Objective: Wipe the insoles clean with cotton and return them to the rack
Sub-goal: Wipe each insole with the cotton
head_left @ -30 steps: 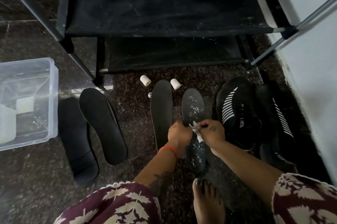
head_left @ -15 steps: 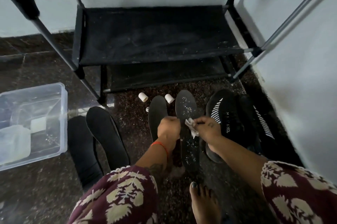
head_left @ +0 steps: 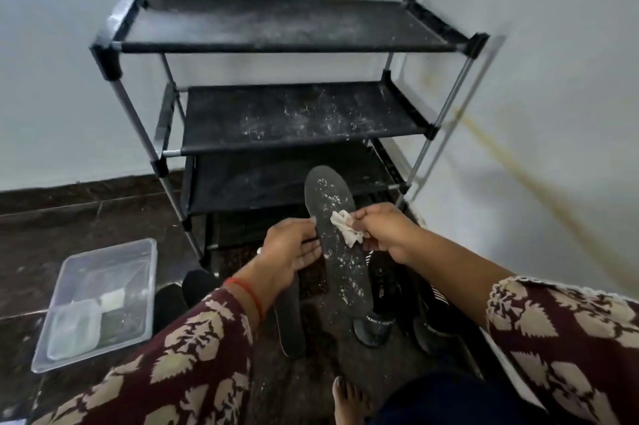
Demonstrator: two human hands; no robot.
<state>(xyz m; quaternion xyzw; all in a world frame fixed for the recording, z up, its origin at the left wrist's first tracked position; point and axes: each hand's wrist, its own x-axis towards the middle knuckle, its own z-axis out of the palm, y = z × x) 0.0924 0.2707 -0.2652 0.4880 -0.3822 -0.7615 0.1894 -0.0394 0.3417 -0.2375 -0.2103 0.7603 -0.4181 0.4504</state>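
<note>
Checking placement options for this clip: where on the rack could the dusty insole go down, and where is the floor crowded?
All three rack shelves are bare of objects: the top shelf, the powder-speckled middle shelf and the bottom shelf. The floor under the hands is crowded: another insole, black shoes, with the clear plastic bin left.

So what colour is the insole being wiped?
Black insole, speckled with white specks, in the head view.

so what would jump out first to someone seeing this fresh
The dusty insole held up at centre, speckled white, with the left hand gripping its edge and the right hand pinching a wad of cotton against it. Behind stands the black rack, its shelves dusted white.
</note>
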